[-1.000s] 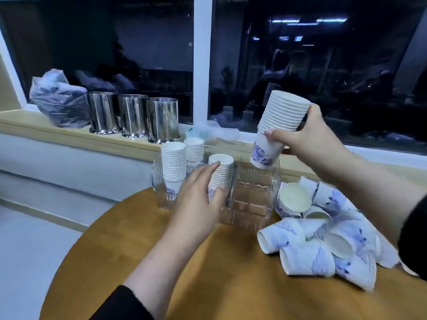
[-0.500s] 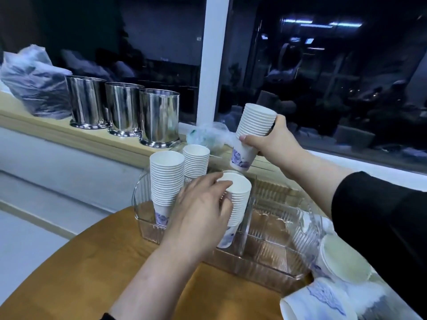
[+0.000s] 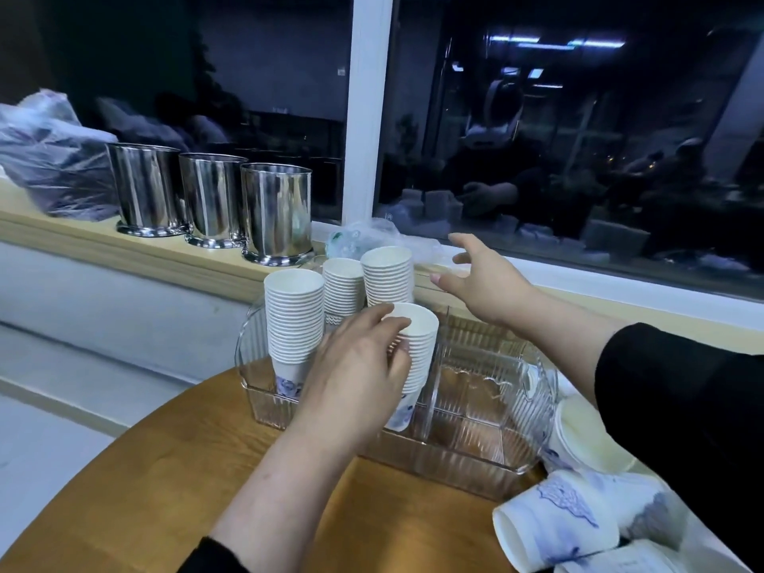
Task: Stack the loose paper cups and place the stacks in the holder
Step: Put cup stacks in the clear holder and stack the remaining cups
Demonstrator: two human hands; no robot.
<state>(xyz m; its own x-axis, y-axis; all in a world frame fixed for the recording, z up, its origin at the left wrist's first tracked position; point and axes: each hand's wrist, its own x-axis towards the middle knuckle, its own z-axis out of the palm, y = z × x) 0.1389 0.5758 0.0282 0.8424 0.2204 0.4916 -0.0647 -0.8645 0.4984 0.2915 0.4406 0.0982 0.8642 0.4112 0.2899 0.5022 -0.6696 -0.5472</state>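
A clear ribbed plastic holder (image 3: 488, 411) stands on the round wooden table (image 3: 173, 481). Several stacks of white paper cups stand in its left half: a tall stack (image 3: 292, 320) at front left, two behind it (image 3: 342, 289) (image 3: 387, 275), and a front stack (image 3: 417, 357). My left hand (image 3: 355, 370) is curled around that front stack. My right hand (image 3: 483, 279) hovers with spread fingers just right of the rear stack, holding nothing. Loose cups with blue print (image 3: 554, 519) lie on their sides at the lower right.
Three shiny steel canisters (image 3: 277, 213) stand on the wooden window ledge behind the holder, with a dark plastic bag (image 3: 53, 159) to their left and crumpled clear plastic (image 3: 372, 237) near the window frame. The holder's right compartments hold nothing.
My right hand has set its cup stack down in the holder's rear compartment and let go, fingers now spread. My left hand still holds the front stack.
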